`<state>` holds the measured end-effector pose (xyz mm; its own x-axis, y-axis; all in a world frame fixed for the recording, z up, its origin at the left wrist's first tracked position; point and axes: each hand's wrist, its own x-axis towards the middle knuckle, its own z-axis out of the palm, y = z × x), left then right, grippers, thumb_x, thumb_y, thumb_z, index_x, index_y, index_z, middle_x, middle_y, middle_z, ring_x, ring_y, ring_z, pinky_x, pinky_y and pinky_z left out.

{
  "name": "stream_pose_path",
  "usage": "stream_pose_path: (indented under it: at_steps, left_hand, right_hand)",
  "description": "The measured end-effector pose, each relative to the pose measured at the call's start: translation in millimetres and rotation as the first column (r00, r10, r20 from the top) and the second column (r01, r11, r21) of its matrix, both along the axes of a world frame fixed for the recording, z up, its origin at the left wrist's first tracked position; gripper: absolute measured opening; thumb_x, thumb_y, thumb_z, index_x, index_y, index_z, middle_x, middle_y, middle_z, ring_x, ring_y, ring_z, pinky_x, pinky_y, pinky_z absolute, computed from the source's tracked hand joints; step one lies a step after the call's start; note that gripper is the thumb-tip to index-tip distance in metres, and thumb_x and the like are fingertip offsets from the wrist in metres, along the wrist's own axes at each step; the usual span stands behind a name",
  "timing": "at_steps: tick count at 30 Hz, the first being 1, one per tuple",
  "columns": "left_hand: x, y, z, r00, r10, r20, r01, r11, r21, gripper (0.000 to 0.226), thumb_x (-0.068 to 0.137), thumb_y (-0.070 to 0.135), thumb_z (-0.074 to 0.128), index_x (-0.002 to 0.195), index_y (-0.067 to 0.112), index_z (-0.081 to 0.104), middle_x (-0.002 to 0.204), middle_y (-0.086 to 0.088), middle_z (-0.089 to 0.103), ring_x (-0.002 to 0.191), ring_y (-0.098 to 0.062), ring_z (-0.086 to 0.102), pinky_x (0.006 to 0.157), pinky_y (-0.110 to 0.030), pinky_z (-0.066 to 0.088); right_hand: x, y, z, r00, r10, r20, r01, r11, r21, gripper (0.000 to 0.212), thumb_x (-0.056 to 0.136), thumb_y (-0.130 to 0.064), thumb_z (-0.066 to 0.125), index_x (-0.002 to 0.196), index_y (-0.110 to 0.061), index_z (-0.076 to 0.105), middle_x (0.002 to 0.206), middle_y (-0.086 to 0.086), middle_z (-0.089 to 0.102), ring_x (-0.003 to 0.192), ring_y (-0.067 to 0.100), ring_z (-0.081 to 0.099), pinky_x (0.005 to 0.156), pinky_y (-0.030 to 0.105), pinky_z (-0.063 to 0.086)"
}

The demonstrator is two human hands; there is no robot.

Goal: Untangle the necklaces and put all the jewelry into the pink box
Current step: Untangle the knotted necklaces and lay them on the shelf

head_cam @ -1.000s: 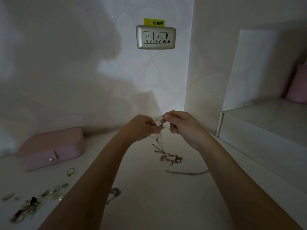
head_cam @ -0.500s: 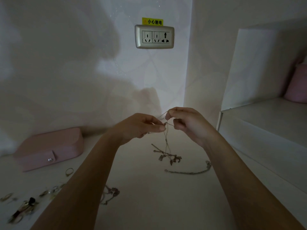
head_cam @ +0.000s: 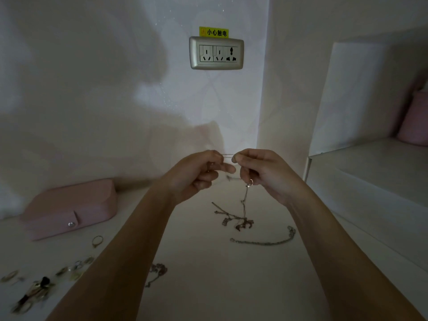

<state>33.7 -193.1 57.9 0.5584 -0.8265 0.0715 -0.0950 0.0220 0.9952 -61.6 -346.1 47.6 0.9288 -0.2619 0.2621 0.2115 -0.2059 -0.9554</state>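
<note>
While rings and earrings [head_cam: 41,290] are lying scattered at the near left and a bracelet [head_cam: 261,242] is resting to the right, the tangled necklaces [head_cam: 234,221] are trailing on the table [head_cam: 208,286] just beyond. Above them, a thin strand [head_cam: 228,155] is being pinched taut between the left hand [head_cam: 196,174] and the right hand [head_cam: 264,172]. It is best eased apart gently, with slack fed in rather than pulled. At the far left, the pink box [head_cam: 69,207] is sitting closed by the wall.

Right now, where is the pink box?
In the head view, the pink box sits closed at the far left, against the wall, just beyond a ring.
</note>
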Motion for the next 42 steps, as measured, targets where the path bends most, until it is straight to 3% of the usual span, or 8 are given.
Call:
stream_pose_path:
  at_steps: [7, 12, 16, 20, 22, 30, 35, 42]
  left_hand:
    - [10.9, 8.8, 0.6, 0.988, -0.092, -0.127, 0.097, 0.995, 0.036, 0.032, 0.092, 0.027, 0.046, 0.061, 0.022, 0.053, 0.042, 0.010, 0.030, 0.035, -0.002, 0.020, 0.034, -0.015, 0.013]
    - [13.1, 17.8, 4.2, 0.964, -0.211, -0.161, 0.220, 0.975, 0.042, 0.033, 0.085, 0.027, 0.046, 0.070, 0.019, 0.074, 0.044, 0.009, 0.045, 0.033, 0.001, 0.019, 0.034, -0.013, 0.011]
    - [17.6, 17.6, 2.5, 0.973, -0.193, -0.124, 0.198, 0.980, 0.030, 0.023, 0.083, 0.016, 0.053, 0.084, 0.018, 0.076, 0.069, 0.006, 0.059, 0.037, 0.001, 0.025, 0.034, -0.009, 0.019]
    - [14.7, 13.4, -1.1, 0.948, 0.032, 0.317, -0.122, 0.955, 0.269, 0.005, 0.084, 0.016, 0.067, 0.081, 0.015, 0.065, 0.060, 0.007, 0.046, 0.049, -0.007, 0.033, 0.046, -0.017, 0.028]
    - [15.7, 11.3, -4.4, 0.856, 0.182, 0.485, -0.334, 0.910, 0.247, 0.030, 0.083, 0.037, 0.068, 0.072, 0.011, 0.058, 0.059, 0.004, 0.047, 0.052, -0.010, 0.035, 0.052, -0.021, 0.031]
    - [10.7, 16.0, 2.2, 0.987, -0.153, -0.050, 0.159, 0.973, 0.165, 0.059, 0.086, 0.048, 0.038, 0.039, 0.014, 0.048, 0.041, -0.006, 0.046, 0.035, -0.009, 0.025, 0.037, -0.017, 0.017]
    - [22.3, 25.8, 12.1, 0.915, -0.296, -0.274, 0.270, 0.954, -0.131, 0.025, 0.069, 0.036, 0.072, 0.078, 0.013, 0.071, 0.051, -0.004, 0.052, 0.029, -0.002, 0.032, 0.027, -0.010, 0.025]
    - [19.3, 29.4, 18.2, 0.992, -0.108, -0.065, 0.105, 0.994, -0.039, 0.042, 0.094, 0.018, 0.033, 0.126, 0.028, 0.059, 0.070, -0.005, 0.054, 0.040, -0.004, 0.023, 0.031, -0.012, 0.017]
  right_hand:
    - [-9.7, -6.4, 4.3, 0.938, 0.273, -0.216, -0.298, 0.950, -0.092, 0.019, 0.079, -0.031, 0.065, 0.078, -0.012, 0.069, 0.066, 0.003, 0.066, 0.048, 0.006, 0.040, 0.054, 0.018, 0.031]
    - [-10.5, -14.6, 5.0, 0.968, 0.220, -0.118, -0.228, 0.972, -0.064, 0.010, 0.079, -0.020, 0.067, 0.085, -0.011, 0.069, 0.087, 0.003, 0.068, 0.057, 0.005, 0.042, 0.065, 0.021, 0.030]
    - [-10.0, -14.9, 4.0, 0.935, 0.347, -0.076, -0.338, 0.934, 0.111, 0.011, 0.088, -0.017, 0.056, 0.082, -0.010, 0.061, 0.057, 0.001, 0.064, 0.039, 0.002, 0.037, 0.061, 0.026, 0.024]
    - [-5.8, -20.3, -2.1, 0.850, 0.526, 0.027, -0.520, 0.830, 0.203, 0.008, 0.080, -0.022, 0.071, 0.084, -0.016, 0.074, 0.094, 0.005, 0.072, 0.064, 0.006, 0.055, 0.074, 0.020, 0.046]
    - [-2.6, -22.0, -5.9, 0.847, 0.531, 0.017, -0.521, 0.824, 0.222, 0.020, 0.073, -0.028, 0.077, 0.088, -0.015, 0.076, 0.090, 0.004, 0.071, 0.079, 0.012, 0.061, 0.090, 0.030, 0.048]
    - [7.6, -13.2, -10.7, 0.933, 0.350, 0.088, -0.353, 0.833, 0.426, 0.011, 0.088, -0.018, 0.056, 0.084, -0.014, 0.066, 0.117, 0.013, 0.065, 0.106, 0.029, 0.065, 0.101, 0.046, 0.047]
    - [10.5, -9.1, -13.6, 0.963, 0.269, 0.026, -0.260, 0.894, 0.366, 0.020, 0.101, -0.020, 0.041, 0.087, -0.015, 0.053, 0.112, 0.018, 0.067, 0.110, 0.036, 0.063, 0.099, 0.052, 0.043]
    - [21.2, 38.2, -30.1, 0.944, 0.327, -0.044, -0.295, 0.896, 0.331, 0.025, 0.104, -0.026, 0.039, 0.112, -0.008, 0.054, 0.097, 0.021, 0.067, 0.080, 0.034, 0.067, 0.082, 0.040, 0.056]
